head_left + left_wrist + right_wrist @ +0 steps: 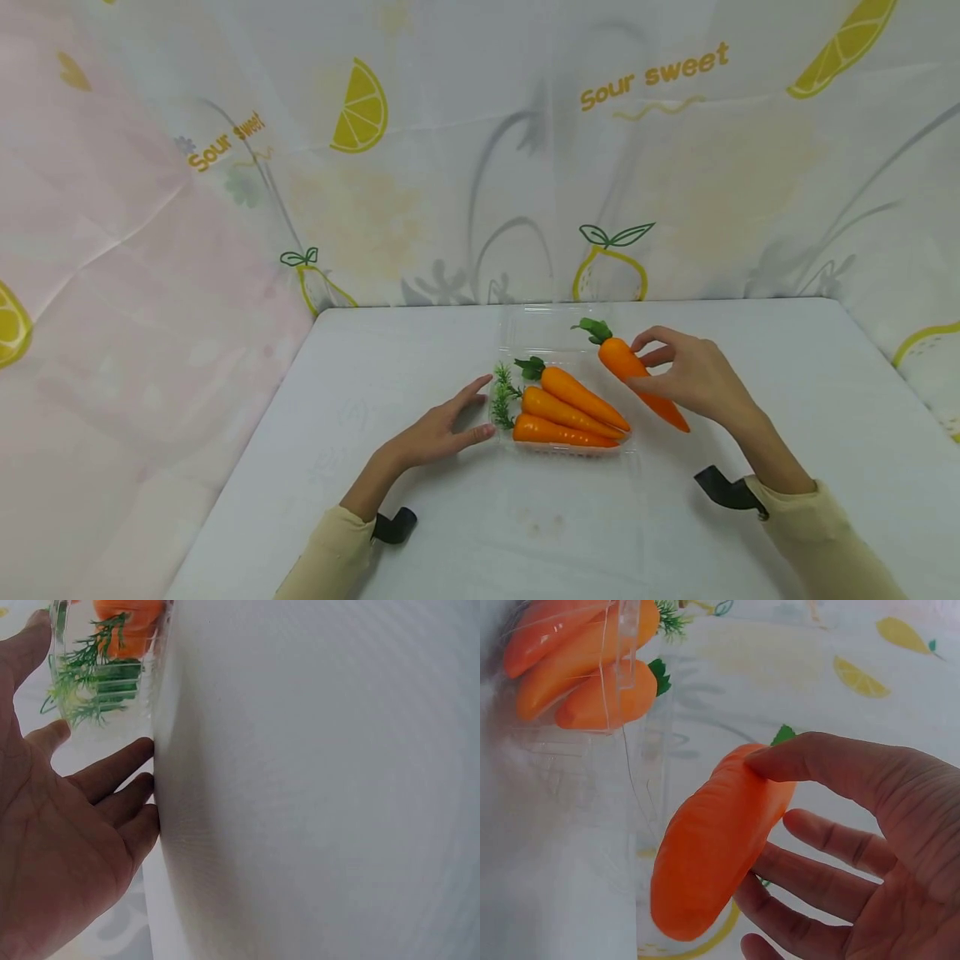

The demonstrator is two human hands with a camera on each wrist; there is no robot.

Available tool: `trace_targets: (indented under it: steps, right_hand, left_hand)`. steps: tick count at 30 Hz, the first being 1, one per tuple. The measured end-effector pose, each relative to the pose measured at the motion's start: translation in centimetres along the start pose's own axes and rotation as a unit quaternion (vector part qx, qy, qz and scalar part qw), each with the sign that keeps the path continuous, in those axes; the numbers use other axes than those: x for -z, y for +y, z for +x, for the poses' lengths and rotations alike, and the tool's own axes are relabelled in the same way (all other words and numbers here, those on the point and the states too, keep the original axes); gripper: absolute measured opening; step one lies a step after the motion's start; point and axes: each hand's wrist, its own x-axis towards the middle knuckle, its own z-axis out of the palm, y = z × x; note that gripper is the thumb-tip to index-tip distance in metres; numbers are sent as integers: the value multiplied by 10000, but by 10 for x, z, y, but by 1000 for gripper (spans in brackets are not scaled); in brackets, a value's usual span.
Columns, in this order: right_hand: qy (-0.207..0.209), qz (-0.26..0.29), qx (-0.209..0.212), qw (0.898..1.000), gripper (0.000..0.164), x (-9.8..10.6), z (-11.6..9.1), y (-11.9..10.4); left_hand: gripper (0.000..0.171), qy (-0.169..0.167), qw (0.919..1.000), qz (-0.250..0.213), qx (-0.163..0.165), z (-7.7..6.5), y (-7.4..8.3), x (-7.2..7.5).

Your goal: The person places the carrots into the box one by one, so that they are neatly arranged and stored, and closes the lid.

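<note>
An orange carrot (pixel 621 360) with a short green leafy top is pinched between the thumb and fingers of my right hand (pixel 693 375), raised to the right of a clear plastic box. In the right wrist view the same carrot (pixel 712 832) tilts downward, its tip toward the camera. Three more carrots (pixel 570 408) lie side by side in the clear box (pixel 562 448), leafy ends to the left. My left hand (pixel 438 429) is at the box's left side, fingers spread and thumb out. In the left wrist view its fingertips (pixel 56 731) touch or nearly touch the box wall.
The box's transparent lid (pixel 551 329) lies folded back behind it. All this is on a white table (pixel 405 358), whose far edge meets a hanging cloth (pixel 465 167) printed with lemons. Black straps (pixel 727 487) sit at both wrists.
</note>
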Motion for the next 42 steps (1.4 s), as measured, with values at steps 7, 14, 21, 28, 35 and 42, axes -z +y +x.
trace_targets:
  steps: [7, 14, 21, 28, 35, 42]
  right_hand:
    - [-76, 223, 27, 9997, 36, -7, 3, -5]
    - [-126, 334, 211, 9991, 34, -17, 7, -11]
    - [-192, 411, 379, 9982, 36, -23, 11, -16]
    - [-283, 544, 599, 9963, 33, -28, 12, -21]
    - [-466, 579, 678, 9949, 34, -36, 16, -25]
    - [-650, 617, 671, 9937, 34, -45, 18, -28]
  left_hand:
    - [79, 6, 10000, -7, 7, 0, 0, 0]
    - [79, 13, 10000, 6, 4, -1, -1, 0]
    - [79, 41, 10000, 39, 11, 0, 1, 1]
    - [78, 29, 10000, 9, 21, -2, 3, 1]
    - [78, 24, 10000, -5, -19, -1, 1, 1]
    - [79, 10, 10000, 16, -7, -1, 0, 1]
